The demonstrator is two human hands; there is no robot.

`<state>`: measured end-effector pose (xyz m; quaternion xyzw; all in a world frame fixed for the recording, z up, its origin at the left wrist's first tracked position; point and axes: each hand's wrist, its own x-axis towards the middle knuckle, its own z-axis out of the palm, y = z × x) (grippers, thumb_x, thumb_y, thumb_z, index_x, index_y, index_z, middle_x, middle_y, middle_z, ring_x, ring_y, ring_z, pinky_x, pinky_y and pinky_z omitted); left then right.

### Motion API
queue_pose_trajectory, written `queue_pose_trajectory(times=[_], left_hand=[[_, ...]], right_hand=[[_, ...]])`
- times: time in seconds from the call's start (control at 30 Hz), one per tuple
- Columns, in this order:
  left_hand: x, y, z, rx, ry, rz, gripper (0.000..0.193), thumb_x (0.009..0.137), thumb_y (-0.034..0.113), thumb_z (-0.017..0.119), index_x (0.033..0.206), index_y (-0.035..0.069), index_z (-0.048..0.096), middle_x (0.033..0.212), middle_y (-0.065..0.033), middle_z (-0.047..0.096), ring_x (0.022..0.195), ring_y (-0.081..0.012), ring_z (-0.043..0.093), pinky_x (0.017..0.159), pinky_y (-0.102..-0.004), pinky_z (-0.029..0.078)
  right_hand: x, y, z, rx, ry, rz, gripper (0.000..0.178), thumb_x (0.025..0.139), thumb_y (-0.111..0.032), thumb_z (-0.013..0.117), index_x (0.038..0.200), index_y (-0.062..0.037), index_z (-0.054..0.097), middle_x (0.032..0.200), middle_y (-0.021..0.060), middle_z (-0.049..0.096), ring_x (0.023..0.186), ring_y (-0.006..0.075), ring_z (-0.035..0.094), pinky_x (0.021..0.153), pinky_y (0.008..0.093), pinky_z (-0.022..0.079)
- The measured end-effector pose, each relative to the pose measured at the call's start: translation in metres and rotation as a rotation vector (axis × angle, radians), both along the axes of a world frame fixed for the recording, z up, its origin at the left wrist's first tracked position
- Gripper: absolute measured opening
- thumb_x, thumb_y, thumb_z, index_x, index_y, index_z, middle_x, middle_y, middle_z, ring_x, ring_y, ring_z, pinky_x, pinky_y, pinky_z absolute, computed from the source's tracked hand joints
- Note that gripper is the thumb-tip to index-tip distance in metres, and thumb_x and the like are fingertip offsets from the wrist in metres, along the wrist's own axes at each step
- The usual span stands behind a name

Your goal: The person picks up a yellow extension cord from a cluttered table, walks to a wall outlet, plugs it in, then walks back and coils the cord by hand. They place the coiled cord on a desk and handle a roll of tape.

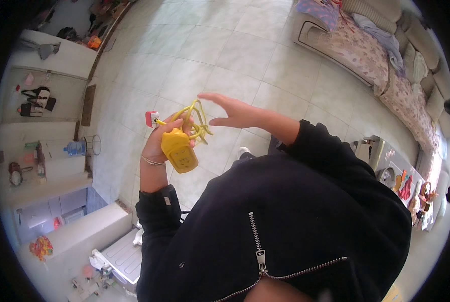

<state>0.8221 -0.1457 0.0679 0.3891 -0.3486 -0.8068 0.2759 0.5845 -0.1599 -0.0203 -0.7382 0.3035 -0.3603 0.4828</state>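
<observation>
A yellow extension socket (180,152) with outlet holes on its face rests in my left hand (156,144), whose fingers are wrapped around it. Loops of its yellow cord (200,121) bunch up above the socket, also caught in that hand. A red and white plug end (152,119) sticks out past the left side of the hand. My right hand (232,111) is just right of the cord loops, fingers stretched and thumb apart, with nothing in it. A thin bracelet (152,161) circles my left wrist.
Light tiles cover the floor (235,55). A sofa with a floral cover (358,55) runs along the right, and a side table (386,156) bearing several items stands below it. At the left are a blue water bottle (75,148) and a white slatted surface (126,256).
</observation>
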Motion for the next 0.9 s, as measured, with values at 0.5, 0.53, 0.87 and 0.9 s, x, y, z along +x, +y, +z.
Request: queue_pose_trajectory(times=[0.5, 0.53, 0.87, 0.9], left_hand=[[-0.021, 0.005, -0.008, -0.017, -0.024, 0.296, 0.040, 0.094, 0.029, 0.049, 0.123, 0.002, 0.051, 0.092, -0.0101, 0.062, 0.073, -0.0200, 0.061, 0.065, -0.0296, 0.050], [-0.021, 0.003, -0.012, -0.008, -0.023, 0.305, 0.040, 0.094, 0.030, 0.050, 0.123, 0.002, 0.051, 0.094, -0.0103, 0.063, 0.073, -0.0203, 0.061, 0.066, -0.0300, 0.050], [0.038, -0.027, -0.055, 0.058, 0.298, 0.453, 0.034, 0.098, 0.034, 0.044, 0.110, 0.006, 0.058, 0.092, -0.0067, 0.059, 0.084, -0.0220, 0.060, 0.076, -0.0354, 0.050], [0.051, -0.028, -0.061, 0.072, 0.348, 0.454, 0.033, 0.098, 0.034, 0.044, 0.110, 0.006, 0.058, 0.092, -0.0065, 0.059, 0.085, -0.0219, 0.059, 0.077, -0.0358, 0.050]], right_hand=[[-0.042, -0.007, 0.049, 0.449, -0.114, 0.372, 0.034, 0.100, -0.033, 0.043, 0.088, -0.0066, 0.059, 0.067, -0.0042, 0.041, 0.064, 0.0061, 0.037, 0.059, 0.0240, 0.034], [-0.049, -0.008, 0.054, 0.439, -0.166, 0.328, 0.034, 0.100, -0.033, 0.044, 0.086, -0.0066, 0.060, 0.066, -0.0048, 0.041, 0.063, 0.0057, 0.037, 0.059, 0.0234, 0.034], [-0.225, -0.026, 0.064, 0.188, -0.803, -0.094, 0.036, 0.098, -0.042, 0.040, 0.091, -0.0092, 0.053, 0.059, -0.0078, 0.030, 0.050, 0.0059, 0.025, 0.046, 0.0239, 0.021], [-0.247, -0.019, 0.067, 0.203, -0.866, -0.139, 0.036, 0.099, -0.042, 0.039, 0.087, -0.0107, 0.053, 0.059, -0.0074, 0.030, 0.052, 0.0062, 0.026, 0.048, 0.0229, 0.023]])
